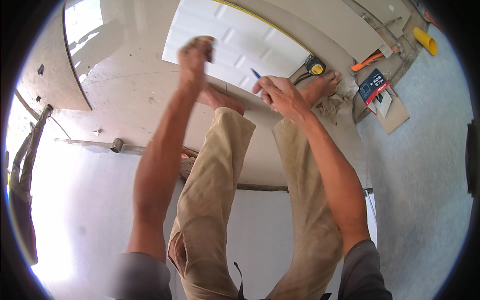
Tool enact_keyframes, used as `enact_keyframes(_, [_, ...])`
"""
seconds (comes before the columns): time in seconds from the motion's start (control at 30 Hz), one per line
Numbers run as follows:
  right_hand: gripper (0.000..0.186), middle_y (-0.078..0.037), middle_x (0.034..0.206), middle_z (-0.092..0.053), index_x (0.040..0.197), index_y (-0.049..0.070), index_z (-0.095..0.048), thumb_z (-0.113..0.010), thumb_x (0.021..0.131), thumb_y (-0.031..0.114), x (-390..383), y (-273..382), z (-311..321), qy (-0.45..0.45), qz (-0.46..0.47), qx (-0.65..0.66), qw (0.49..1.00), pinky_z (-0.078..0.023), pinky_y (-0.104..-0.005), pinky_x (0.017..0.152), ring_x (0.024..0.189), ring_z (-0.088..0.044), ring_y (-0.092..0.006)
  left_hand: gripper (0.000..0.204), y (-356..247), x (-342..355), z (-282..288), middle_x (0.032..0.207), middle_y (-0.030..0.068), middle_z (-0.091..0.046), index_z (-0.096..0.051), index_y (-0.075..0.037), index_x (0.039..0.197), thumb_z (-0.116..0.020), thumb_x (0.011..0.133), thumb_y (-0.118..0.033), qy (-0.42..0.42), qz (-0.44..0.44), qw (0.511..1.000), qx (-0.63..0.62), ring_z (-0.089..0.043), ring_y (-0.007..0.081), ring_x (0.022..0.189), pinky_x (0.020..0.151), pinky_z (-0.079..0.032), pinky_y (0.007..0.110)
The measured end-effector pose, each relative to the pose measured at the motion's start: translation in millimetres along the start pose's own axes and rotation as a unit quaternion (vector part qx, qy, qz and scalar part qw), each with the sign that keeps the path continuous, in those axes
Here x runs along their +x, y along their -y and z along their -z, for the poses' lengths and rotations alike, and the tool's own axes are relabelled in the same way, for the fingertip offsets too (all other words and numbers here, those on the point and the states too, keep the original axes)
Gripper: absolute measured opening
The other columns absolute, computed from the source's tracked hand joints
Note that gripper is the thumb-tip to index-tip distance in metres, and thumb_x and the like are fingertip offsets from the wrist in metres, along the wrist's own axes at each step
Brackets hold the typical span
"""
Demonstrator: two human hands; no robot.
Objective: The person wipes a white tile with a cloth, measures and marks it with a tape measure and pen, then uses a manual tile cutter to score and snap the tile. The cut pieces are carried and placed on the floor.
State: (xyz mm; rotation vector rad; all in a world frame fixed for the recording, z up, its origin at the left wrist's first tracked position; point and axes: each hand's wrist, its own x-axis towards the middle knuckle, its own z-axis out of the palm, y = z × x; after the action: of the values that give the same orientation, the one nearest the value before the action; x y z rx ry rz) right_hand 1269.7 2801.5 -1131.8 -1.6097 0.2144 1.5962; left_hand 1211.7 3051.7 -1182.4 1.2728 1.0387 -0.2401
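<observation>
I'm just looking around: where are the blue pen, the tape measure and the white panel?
Blue pen (255,73): head view, on its end sticking out of the hand (285,97).
Tape measure (314,64): head view, on its case.
White panel (235,41): head view, mid-face.

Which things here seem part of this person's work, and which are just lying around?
Likely in use:
blue pen-like tool, in the right hand
white panel
tape measure, tape along the panel's far edge

Apparently lying about:
orange-handled tool
yellow tube
crumpled cloth
</observation>
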Motion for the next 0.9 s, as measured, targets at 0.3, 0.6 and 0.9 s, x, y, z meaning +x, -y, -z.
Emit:
enact_keyframes(0.3, [0.067, -0.011, 0.132, -0.054, 0.14, 0.02, -0.048, -0.08, 0.084, 0.037, 0.3, -56.7, 68.5, -0.374, 0.068, -0.396, 0.836, -0.056, -0.0499, 0.088, 0.124, -0.055, -0.0391, 0.02, -40.6, 156.3, 97.0, 0.076, 0.0158, -0.061, -0.06, -0.003, 0.097, -0.06, 0.095, -0.022, -0.025, -0.202, 0.934, 0.294, -0.059, 0.0273, 0.07, 0.065, -0.048, 0.044])
enact_keyframes(0.6, [0.073, -0.013, 0.143, -0.05, 0.149, 0.024, -0.039, -0.077, 0.087, 0.031, 17.9, -80.8, 84.7, -0.329, 0.046, -0.47, 0.818, -0.057, -0.0524, 0.092, 0.122, -0.058, -0.0423, 0.011, -65.6, 158.6, 30.4, 0.082, 0.0185, -0.071, -0.069, -0.007, 0.101, -0.07, 0.091, -0.012, -0.135, -0.206, 0.842, 0.48, -0.069, 0.035, 0.08, 0.072, -0.053, 0.046])
enact_keyframes(0.9, [0.068, -0.016, 0.137, -0.055, 0.149, 0.025, -0.041, -0.072, 0.088, 0.03, 10.1, -63.6, 106.3, -0.284, 0.065, -0.443, 0.848, -0.053, -0.0546, 0.092, 0.122, -0.059, -0.0402, 0.021, -75.0, 163.8, 27.8, 0.101, 0.0167, -0.075, -0.072, -0.006, 0.098, -0.064, 0.095, -0.025, -0.119, -0.16, 0.81, 0.551, -0.071, 0.0336, 0.098, 0.088, -0.054, 0.044])
